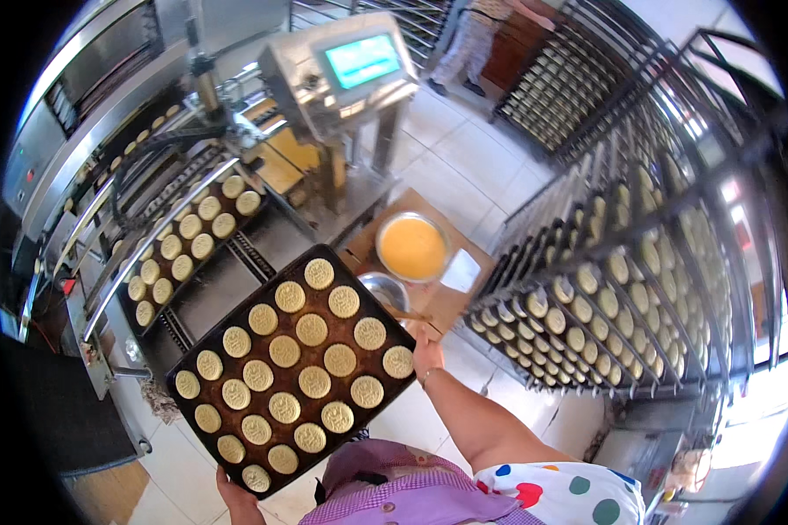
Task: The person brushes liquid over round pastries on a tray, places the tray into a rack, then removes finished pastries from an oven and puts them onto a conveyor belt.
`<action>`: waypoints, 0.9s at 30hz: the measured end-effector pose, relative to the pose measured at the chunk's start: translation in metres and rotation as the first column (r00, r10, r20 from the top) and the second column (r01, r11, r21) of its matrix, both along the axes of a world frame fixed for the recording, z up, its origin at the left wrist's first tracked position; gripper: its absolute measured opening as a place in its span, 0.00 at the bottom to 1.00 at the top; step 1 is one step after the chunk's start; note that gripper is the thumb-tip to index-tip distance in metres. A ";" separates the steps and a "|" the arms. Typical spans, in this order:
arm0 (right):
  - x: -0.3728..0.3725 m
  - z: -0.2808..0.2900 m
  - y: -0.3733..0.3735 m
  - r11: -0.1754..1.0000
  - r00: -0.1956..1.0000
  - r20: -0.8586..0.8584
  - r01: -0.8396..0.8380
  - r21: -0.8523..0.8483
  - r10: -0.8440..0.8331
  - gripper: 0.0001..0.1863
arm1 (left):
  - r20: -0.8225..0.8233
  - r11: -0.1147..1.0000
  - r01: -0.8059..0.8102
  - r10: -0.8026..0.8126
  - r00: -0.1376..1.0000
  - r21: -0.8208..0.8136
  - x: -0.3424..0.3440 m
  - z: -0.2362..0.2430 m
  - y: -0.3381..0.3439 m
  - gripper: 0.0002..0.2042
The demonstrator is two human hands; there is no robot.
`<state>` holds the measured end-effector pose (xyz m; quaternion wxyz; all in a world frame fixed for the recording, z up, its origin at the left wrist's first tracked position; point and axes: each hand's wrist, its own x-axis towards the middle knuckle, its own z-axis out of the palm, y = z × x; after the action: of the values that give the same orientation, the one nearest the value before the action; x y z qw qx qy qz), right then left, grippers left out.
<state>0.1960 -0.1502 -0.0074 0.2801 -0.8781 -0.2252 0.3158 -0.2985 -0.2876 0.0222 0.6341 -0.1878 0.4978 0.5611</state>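
A dark baking tray [291,350] of pale, stamped round dough pieces is tilted across my lower view, its far corner over the edge of the steel machine [210,302]. My right hand [428,354] grips the tray's right side; my left hand [235,493], partly hidden, grips its near left corner. On the machine another tray [131,311] holds more rounds under a rail. Just beyond my right hand, a steel bowl of orange-yellow liquid [411,247] and a second bowl [383,289], partly hidden, with a stick across it, rest on a brown board [363,223].
A tall rack [608,297] full of trays stands close at my right, another rack [556,92] behind it. Another person [473,44] stands at the back by that rack. A control box with a screen [337,74] rises over the machine. Tiled floor [446,140] lies between.
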 end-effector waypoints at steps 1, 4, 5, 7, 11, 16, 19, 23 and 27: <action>0.002 0.014 -0.031 0.994 0.997 -0.072 0.032 -0.103 -0.039 0.41 | -0.038 0.999 0.035 -0.035 0.999 -0.003 0.001 0.008 -0.016 0.28; 0.025 0.001 -0.136 0.988 0.981 -0.139 0.126 -0.087 -0.137 0.40 | -0.068 0.992 0.128 -0.128 0.989 0.001 0.005 0.024 -0.056 0.26; 0.033 0.001 -0.173 0.984 0.980 -0.100 0.164 -0.074 -0.171 0.40 | -0.181 0.975 0.209 -0.193 0.964 0.073 0.000 0.015 -0.072 0.25; 0.057 -0.003 -0.242 0.972 0.958 -0.169 0.227 -0.057 -0.233 0.42 | -0.328 0.890 0.416 -0.343 0.881 0.188 0.031 0.038 -0.084 0.26; 0.112 -0.048 -0.399 0.890 0.861 -0.242 0.405 -0.209 -0.448 0.49 | -0.362 0.732 0.652 -0.563 0.743 0.201 0.106 0.055 -0.098 0.31; 0.154 -0.074 -0.544 0.563 0.526 -0.215 0.806 -0.182 -0.823 0.50 | -0.397 0.656 0.754 -0.703 0.590 -0.040 0.209 0.011 -0.119 0.25; 0.185 -0.114 -0.619 0.444 0.423 -0.135 0.847 -0.293 -0.896 0.52 | -0.267 0.488 0.873 -0.843 0.467 -0.012 0.275 -0.036 -0.119 0.24; 0.215 -0.164 -0.654 0.337 0.343 -0.048 0.873 -0.353 -0.938 0.52 | -0.234 0.445 0.860 -0.890 0.392 -0.250 0.354 -0.124 -0.103 0.25; 0.250 -0.224 -0.646 0.325 0.388 0.090 0.859 -0.396 -0.917 0.52 | -0.121 0.354 0.891 -0.935 0.333 -0.285 0.394 -0.242 -0.067 0.22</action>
<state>0.4461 -0.7964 -0.2319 0.2471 -0.8653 0.3808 0.2124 0.0954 -0.3544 -0.2196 0.7487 0.1485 0.6408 0.0824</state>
